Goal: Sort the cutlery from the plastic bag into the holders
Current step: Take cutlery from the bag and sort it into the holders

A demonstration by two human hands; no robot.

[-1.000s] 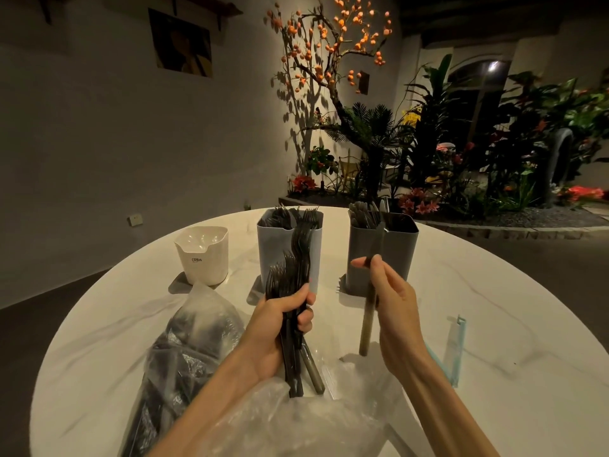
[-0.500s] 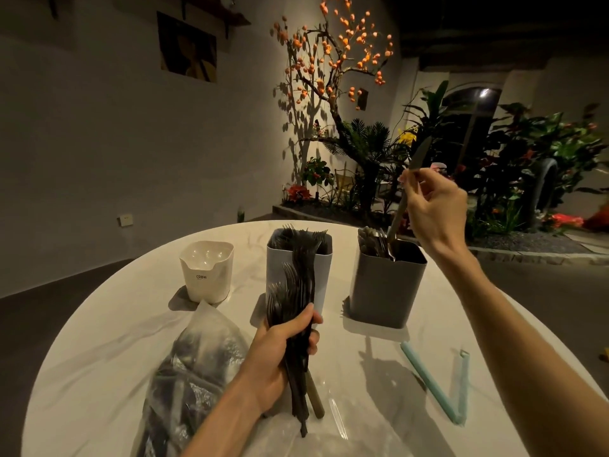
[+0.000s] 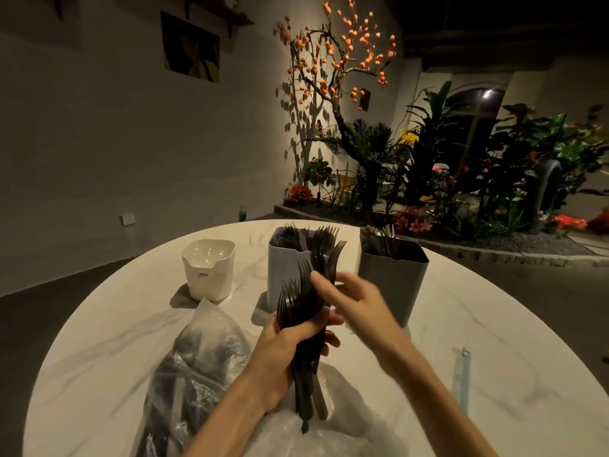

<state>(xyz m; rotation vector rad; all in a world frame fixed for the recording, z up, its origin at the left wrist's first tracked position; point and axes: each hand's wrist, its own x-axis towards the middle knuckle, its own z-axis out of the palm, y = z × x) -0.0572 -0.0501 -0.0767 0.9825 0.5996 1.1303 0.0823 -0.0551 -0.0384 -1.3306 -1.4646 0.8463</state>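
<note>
My left hand (image 3: pixel 283 354) grips a bundle of dark plastic forks (image 3: pixel 304 301), tines up, over the white round table (image 3: pixel 494 341). My right hand (image 3: pixel 349 301) is blurred beside the bundle, its fingers straight and touching the fork heads, holding nothing. Behind the bundle stands a light grey holder (image 3: pixel 280 275) full of forks. To its right a dark grey holder (image 3: pixel 395 278) contains knives. A white holder (image 3: pixel 209 270) at the left looks empty. The clear plastic bag (image 3: pixel 194 374) with dark cutlery lies at the lower left.
A light blue strip (image 3: pixel 463 380) lies on the table at the right. More crumpled clear plastic (image 3: pixel 346 423) sits under my forearms. A planter bed with a tree and flowers stands beyond the table's far edge.
My right hand let go of the knife in the dark grey holder and came back down to the fork bundle. My left hand kept holding the forks.
</note>
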